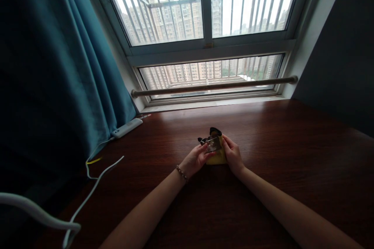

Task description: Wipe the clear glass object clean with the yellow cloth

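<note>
a small, shiny, dark-edged flat object (213, 144) is held in the left hand (198, 159), with the thumb laid over its near side; what exactly it is cannot be told at this size. a soft yellow pouch with a black upper edge (218, 158) is gripped along its right side by the fingers of the right hand (233, 155). the pouch is partly covered by the shiny object and the left fingers; whether the object is inside it or in front of it cannot be made out. both are held over the middle of a glossy reddish-brown wooden counter (280, 140). a beaded bracelet (181, 172) is worn on the left wrist. to the left, a long white power strip (128, 127) is seen beside a blue fabric curtain (95, 58), near a loose white cable (96, 184).
</note>
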Available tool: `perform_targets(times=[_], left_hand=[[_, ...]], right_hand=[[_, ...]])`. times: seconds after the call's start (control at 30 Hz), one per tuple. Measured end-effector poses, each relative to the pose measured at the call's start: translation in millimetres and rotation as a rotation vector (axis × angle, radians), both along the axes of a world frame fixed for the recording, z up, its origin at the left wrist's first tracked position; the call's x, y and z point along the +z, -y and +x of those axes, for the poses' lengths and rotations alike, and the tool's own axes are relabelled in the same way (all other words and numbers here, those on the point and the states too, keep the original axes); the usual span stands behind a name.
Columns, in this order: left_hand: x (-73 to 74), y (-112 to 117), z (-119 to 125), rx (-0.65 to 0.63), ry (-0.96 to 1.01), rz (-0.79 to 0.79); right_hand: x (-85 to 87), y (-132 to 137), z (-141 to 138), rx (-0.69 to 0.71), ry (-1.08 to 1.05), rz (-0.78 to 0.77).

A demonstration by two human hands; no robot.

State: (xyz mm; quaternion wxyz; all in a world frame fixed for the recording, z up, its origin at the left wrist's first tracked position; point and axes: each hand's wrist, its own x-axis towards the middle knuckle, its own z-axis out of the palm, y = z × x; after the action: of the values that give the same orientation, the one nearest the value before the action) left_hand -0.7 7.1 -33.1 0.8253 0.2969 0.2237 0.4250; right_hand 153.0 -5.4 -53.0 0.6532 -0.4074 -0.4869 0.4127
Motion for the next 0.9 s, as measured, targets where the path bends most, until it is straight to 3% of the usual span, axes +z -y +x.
perform_targets(times=[0.2, 0.3, 0.47, 0.57, 0.67, 0.73, 0.9], left_hand=[[0.6, 3, -5, -0.080, 0.006, -0.013], [-3.5, 4, -7, -0.051, 0.032, -0.041], [-7.2, 2, -7, -0.048, 0.014, -0.019], [-2.2, 5, -6, -0.111, 0.008, 0.039], [4.1, 10, -3, -0.170, -0.003, 0.081], [5.3, 14, 1, -0.120, -0.052, 0.093], [-0.5, 14, 11, 0.179, -0.271, 0.084]], right_hand=[[15.1, 16, -6, -0.011, 0.238, 0.213], [19.4, 21, -9, 0.017, 0.276, 0.282], [6.7, 6, -7, 0.051, 0.106, 0.111], [-7.6, -6, -6, 0.087, -0.067, -0.001], [-15.3, -11, -6, 0.085, -0.105, -0.030], [-14.9, -10, -5, 0.077, -0.107, -0.036], [-4.6, 0, -4, 0.043, -0.071, -0.029]])
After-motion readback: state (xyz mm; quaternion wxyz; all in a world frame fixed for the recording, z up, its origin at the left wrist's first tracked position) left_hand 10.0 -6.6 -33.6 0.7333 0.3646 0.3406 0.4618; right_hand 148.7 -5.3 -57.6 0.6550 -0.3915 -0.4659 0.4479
